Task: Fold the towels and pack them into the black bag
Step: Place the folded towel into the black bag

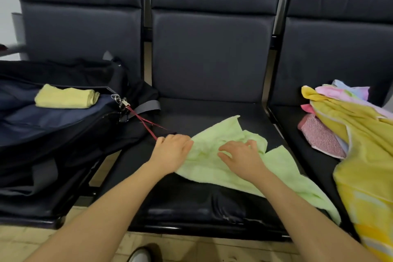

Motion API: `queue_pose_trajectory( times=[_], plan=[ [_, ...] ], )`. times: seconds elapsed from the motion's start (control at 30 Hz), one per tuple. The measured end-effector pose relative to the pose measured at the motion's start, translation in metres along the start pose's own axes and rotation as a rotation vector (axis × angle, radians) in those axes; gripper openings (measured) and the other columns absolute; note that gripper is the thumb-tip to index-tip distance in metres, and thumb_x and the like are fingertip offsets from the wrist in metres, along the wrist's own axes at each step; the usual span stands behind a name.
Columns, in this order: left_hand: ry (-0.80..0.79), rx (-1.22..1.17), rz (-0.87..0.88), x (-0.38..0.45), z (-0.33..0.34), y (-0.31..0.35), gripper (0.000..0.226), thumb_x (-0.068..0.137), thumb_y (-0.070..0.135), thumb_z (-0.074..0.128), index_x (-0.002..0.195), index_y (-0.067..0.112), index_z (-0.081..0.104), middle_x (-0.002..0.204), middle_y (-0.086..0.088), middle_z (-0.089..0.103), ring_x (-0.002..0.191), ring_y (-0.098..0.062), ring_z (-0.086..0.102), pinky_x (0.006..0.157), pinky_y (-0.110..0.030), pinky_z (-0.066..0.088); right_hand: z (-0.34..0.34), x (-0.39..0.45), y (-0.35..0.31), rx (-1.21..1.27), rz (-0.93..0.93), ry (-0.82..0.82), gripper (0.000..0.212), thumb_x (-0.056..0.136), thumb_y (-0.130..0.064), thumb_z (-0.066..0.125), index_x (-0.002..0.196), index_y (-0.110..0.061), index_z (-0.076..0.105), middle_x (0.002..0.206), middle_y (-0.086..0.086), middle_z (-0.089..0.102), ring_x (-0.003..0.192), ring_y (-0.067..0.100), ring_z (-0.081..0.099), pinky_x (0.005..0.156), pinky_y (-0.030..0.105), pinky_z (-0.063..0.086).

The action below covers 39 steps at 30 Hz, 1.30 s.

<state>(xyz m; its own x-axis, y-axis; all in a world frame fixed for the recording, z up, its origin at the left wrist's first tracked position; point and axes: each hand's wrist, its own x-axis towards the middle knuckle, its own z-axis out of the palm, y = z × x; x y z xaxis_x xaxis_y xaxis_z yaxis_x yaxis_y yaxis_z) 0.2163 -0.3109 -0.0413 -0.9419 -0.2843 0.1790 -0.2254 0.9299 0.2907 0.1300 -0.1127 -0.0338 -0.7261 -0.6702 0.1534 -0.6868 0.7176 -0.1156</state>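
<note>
A light green towel (214, 168) lies rumpled on the middle seat (191, 202). My left hand (172, 151) rests on its left edge, fingers curled over the cloth. My right hand (240, 155) lies on the towel's middle with fingers spread and slightly bent. The black bag (63, 134) sits open on the left seat. A folded pale yellow towel (66, 97) lies inside it, on the dark blue lining.
A heap of unfolded towels, yellow (365, 155), pink (321, 136) and pastel ones, covers the right seat. A red strap (146, 123) and a small padlock (124, 103) hang from the bag's zip toward the middle seat. Tiled floor lies below.
</note>
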Motion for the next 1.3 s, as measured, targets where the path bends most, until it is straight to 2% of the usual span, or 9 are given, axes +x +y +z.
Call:
queue_pose_trajectory(
  times=[0.1, 0.17, 0.33, 0.47, 0.57, 0.9, 1.03, 1.13, 1.3],
  plan=[
    [-0.313, 0.124, -0.004, -0.010, 0.010, 0.006, 0.038, 0.104, 0.036, 0.016, 0.125, 0.022, 0.045, 0.136, -0.001, 0.045, 0.135, -0.024, 0.035, 0.112, -0.043, 0.019, 0.004, -0.015, 0.017, -0.030, 0.037, -0.238, 0.047, 0.102, -0.049, 0.022, 0.146, -0.034, 0.035, 0.153, -0.013, 0.031, 0.142, 0.007, 0.024, 0.113, 0.040, 0.003],
    [-0.455, 0.163, -0.045, -0.017, 0.016, 0.004, 0.052, 0.104, 0.040, 0.009, 0.152, 0.022, 0.015, 0.160, 0.000, 0.010, 0.148, -0.022, 0.005, 0.119, -0.044, 0.000, 0.011, -0.021, 0.023, -0.018, 0.050, -0.388, 0.051, 0.103, -0.049, 0.012, 0.152, -0.035, 0.018, 0.160, -0.014, 0.010, 0.147, 0.008, 0.004, 0.116, 0.043, -0.007],
    [-0.488, 0.166, -0.081, 0.002, 0.027, -0.006, 0.053, 0.103, 0.037, 0.006, 0.154, 0.024, -0.004, 0.160, -0.001, -0.013, 0.147, -0.022, -0.014, 0.118, -0.044, -0.009, 0.029, -0.007, 0.028, 0.033, 0.105, -0.433, 0.054, 0.102, -0.048, 0.006, 0.154, -0.032, 0.006, 0.160, -0.017, -0.002, 0.147, 0.007, -0.005, 0.117, 0.043, -0.011],
    [-0.372, 0.095, -0.103, 0.022, 0.036, -0.005, 0.053, 0.103, 0.039, 0.010, 0.149, 0.020, 0.029, 0.158, -0.001, 0.018, 0.147, -0.021, 0.009, 0.119, -0.046, 0.000, 0.031, 0.012, 0.029, 0.085, 0.141, -0.209, 0.046, 0.102, -0.046, 0.019, 0.136, -0.030, 0.045, 0.135, -0.018, 0.046, 0.136, 0.015, 0.035, 0.108, 0.041, 0.014],
    [-0.013, 0.010, -0.136, 0.027, 0.038, 0.002, 0.046, 0.101, 0.046, 0.025, 0.106, 0.020, 0.063, 0.114, 0.004, 0.057, 0.116, -0.017, 0.047, 0.107, -0.035, 0.024, 0.031, 0.027, 0.026, 0.048, 0.157, -0.012, 0.036, 0.100, -0.045, 0.036, 0.130, -0.034, 0.052, 0.125, -0.013, 0.053, 0.119, 0.013, 0.044, 0.095, 0.035, 0.018],
    [0.072, -0.024, -0.195, 0.035, 0.056, 0.010, 0.036, 0.097, 0.046, 0.042, 0.099, 0.020, 0.066, 0.108, 0.006, 0.058, 0.102, -0.015, 0.047, 0.087, -0.027, 0.021, 0.046, 0.048, 0.032, 0.123, 0.133, 0.050, 0.012, 0.094, -0.036, 0.053, 0.095, -0.033, 0.065, 0.108, -0.016, 0.048, 0.109, 0.011, 0.038, 0.079, 0.028, 0.008],
    [0.033, -0.053, -0.165, 0.031, 0.057, 0.007, 0.041, 0.094, 0.057, 0.042, 0.109, 0.026, 0.064, 0.114, 0.012, 0.055, 0.112, -0.014, 0.045, 0.095, -0.029, 0.020, 0.041, 0.045, 0.030, 0.335, 0.131, 0.172, 0.014, 0.099, -0.021, 0.046, 0.086, -0.026, 0.049, 0.070, -0.011, 0.053, 0.070, 0.008, 0.047, 0.095, 0.028, 0.015],
    [0.058, -0.064, -0.140, 0.026, 0.055, 0.008, 0.034, 0.097, 0.049, 0.042, 0.104, 0.025, 0.065, 0.105, 0.010, 0.058, 0.106, -0.015, 0.048, 0.087, -0.028, 0.018, 0.036, 0.042, 0.028, 0.413, 0.154, 0.213, 0.016, 0.100, -0.017, 0.046, 0.085, -0.022, 0.049, 0.052, -0.009, 0.042, 0.057, 0.012, 0.043, 0.086, 0.024, 0.017],
    [0.259, -0.570, -0.246, 0.028, 0.032, 0.013, 0.025, 0.098, 0.032, 0.050, 0.100, 0.019, 0.071, 0.090, 0.007, 0.068, 0.091, -0.018, 0.059, 0.088, -0.030, 0.041, 0.014, 0.040, 0.017, 0.607, 0.212, 0.308, 0.017, 0.100, -0.022, 0.046, 0.084, -0.023, 0.050, 0.055, -0.006, 0.036, 0.059, 0.012, 0.034, 0.080, 0.026, 0.021]
  ],
)
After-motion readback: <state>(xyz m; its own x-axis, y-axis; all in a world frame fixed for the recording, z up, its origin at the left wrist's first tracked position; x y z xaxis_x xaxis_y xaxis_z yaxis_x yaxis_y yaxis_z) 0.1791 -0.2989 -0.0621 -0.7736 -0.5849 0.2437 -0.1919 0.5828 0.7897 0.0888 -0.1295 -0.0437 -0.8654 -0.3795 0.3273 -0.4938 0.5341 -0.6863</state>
